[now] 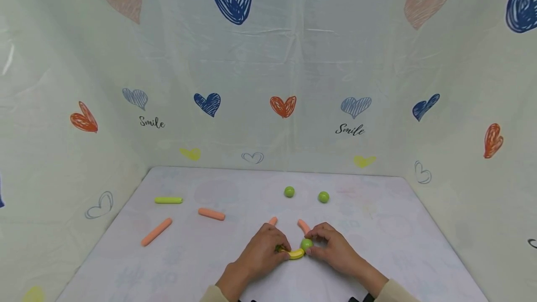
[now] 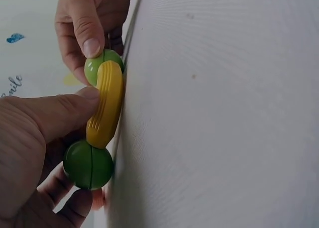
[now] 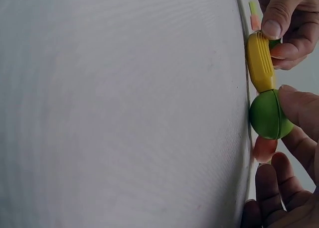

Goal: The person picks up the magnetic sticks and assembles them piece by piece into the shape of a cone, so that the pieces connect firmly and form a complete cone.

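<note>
A curved yellow banana piece (image 1: pixel 296 254) (image 2: pixel 107 106) (image 3: pixel 260 61) lies on the table with a green ball at each end. My left hand (image 1: pixel 262 253) (image 2: pixel 27 133) (image 3: pixel 294 26) pinches the banana near its left end, thumb on its face; the left ball (image 2: pixel 88 166) is mostly hidden by that hand in the head view. The right ball (image 1: pixel 306 244) (image 2: pixel 93 68) (image 3: pixel 269 114) touches the banana, and my right hand (image 1: pixel 339 251) (image 2: pixel 89 21) (image 3: pixel 301 148) holds it between thumb and fingers. Orange pieces (image 1: pixel 273 221) (image 1: pixel 303 226) lie just beyond the hands.
Two green balls (image 1: pixel 289 192) (image 1: pixel 323 197) sit farther back on the table (image 1: pixel 251 190). At the left lie a lime-green stick (image 1: pixel 168 200) and two orange sticks (image 1: pixel 211 214) (image 1: pixel 157 232). A heart-patterned sheet (image 1: pixel 310 78) hangs behind and at both sides.
</note>
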Demonstrator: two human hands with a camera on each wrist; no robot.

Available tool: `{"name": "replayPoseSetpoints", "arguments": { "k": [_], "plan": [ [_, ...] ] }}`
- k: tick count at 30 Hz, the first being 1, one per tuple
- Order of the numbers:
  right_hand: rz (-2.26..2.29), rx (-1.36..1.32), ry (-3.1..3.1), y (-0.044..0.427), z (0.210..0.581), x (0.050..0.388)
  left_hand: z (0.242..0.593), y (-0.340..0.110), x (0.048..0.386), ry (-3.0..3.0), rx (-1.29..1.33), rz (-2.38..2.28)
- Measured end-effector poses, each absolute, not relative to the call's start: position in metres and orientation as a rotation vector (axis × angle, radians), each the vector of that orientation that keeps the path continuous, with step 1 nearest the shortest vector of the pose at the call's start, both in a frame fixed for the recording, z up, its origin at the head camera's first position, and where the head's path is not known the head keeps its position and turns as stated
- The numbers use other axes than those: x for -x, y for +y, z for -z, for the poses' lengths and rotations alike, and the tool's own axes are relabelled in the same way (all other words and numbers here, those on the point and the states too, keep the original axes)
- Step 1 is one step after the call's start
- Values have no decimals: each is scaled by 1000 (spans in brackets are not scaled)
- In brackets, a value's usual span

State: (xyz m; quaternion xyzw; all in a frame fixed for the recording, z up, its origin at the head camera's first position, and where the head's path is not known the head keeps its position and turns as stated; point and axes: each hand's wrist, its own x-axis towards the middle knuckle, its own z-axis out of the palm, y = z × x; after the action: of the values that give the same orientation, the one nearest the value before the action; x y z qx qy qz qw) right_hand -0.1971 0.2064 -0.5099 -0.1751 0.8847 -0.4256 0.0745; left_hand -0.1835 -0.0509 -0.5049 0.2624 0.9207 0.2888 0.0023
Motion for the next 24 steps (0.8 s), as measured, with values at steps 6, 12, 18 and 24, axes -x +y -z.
{"name": "replayPoseSetpoints", "arguments": {
  "k": [6, 12, 18, 24],
  "plan": [
    [1317, 540, 2628, 209, 512, 198, 503, -51, 184, 2873, -775, -983],
    [1327, 557, 2618, 212, 513, 198, 495, -52, 193, 2881, -681, -1012],
    [1330, 541, 2605, 211, 512, 199, 481, -57, 215, 2886, -540, -1070],
    [1332, 535, 2599, 211, 515, 200, 473, -62, 241, 2862, -420, -1225]
  ]
}}
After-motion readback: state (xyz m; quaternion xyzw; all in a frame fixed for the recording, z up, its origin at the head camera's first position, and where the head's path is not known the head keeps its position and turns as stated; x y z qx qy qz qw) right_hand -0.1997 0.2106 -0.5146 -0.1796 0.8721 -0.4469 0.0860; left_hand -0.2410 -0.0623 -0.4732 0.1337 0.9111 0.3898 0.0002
